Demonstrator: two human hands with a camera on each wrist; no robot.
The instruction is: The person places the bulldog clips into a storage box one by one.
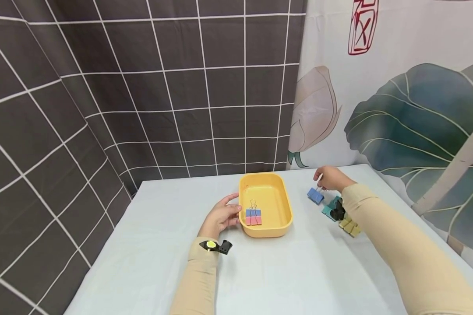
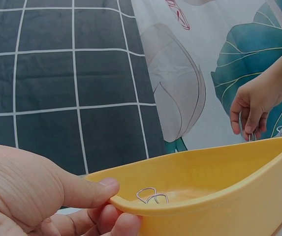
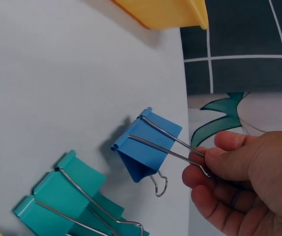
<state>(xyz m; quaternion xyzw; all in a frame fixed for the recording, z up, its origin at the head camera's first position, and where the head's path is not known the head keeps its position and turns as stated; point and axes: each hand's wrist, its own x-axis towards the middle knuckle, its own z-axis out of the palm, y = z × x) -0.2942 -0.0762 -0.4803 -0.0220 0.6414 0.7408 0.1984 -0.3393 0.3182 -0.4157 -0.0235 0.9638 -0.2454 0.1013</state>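
My left hand [image 1: 222, 214] grips the left rim of a yellow tray [image 1: 275, 205], its thumb over the edge and fingers outside, as the left wrist view shows. Inside the tray, a blue binder clip [image 1: 253, 213] and a pink binder clip [image 1: 254, 221] lie against each other near the left side. To the right of the tray, my right hand [image 1: 333, 178] pinches a wire handle of another blue binder clip [image 3: 150, 142] between thumb and fingers. Close to that clip lie teal binder clips [image 3: 72, 191], a black binder clip [image 1: 337, 211] and yellow binder clips [image 1: 350, 226].
A white tabletop [image 1: 161, 245] carries everything. Dark tiled-pattern cloth [image 1: 181, 96] rises behind and at the left. A white cloth with a lotus print [image 1: 414, 127] hangs at the back right, by the table's edge.
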